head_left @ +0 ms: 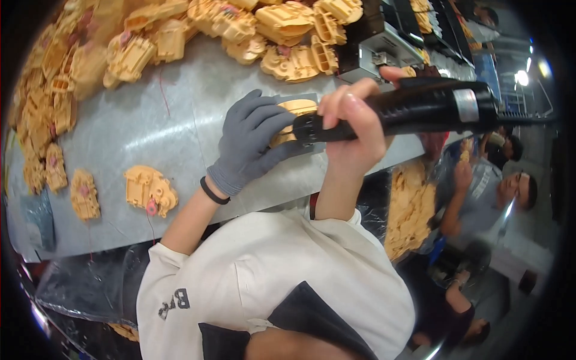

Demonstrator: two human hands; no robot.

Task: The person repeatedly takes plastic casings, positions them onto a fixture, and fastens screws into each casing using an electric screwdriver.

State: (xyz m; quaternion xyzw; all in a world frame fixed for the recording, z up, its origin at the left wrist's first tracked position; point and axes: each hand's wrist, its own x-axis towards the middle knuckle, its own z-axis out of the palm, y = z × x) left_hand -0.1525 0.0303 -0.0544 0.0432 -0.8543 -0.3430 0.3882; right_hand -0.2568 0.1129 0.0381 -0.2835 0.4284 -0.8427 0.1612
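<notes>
My left hand [249, 141], in a grey glove, presses its curled fingers round a yellow plastic housing [298, 107] on the metal table. Part of a flat grey piece [309, 97] shows behind this housing. In my bare right hand [357, 123] is a black corded power screwdriver [429, 108], held nearly level. Its tip end lies close beside the housing and my left fingers; whether it touches a screw is hidden. To the left lie two more yellow housings, one with a pink coil and red wire [150, 191], the other a smaller housing [85, 195].
Many yellow housings are heaped along the far and left sides of the metal table [198, 114]. A metal box-shaped device [384, 54] stands at the back right. More yellow parts [411, 207] lie to my right, where other people [486, 192] sit. A plastic bag [39, 222] is at left.
</notes>
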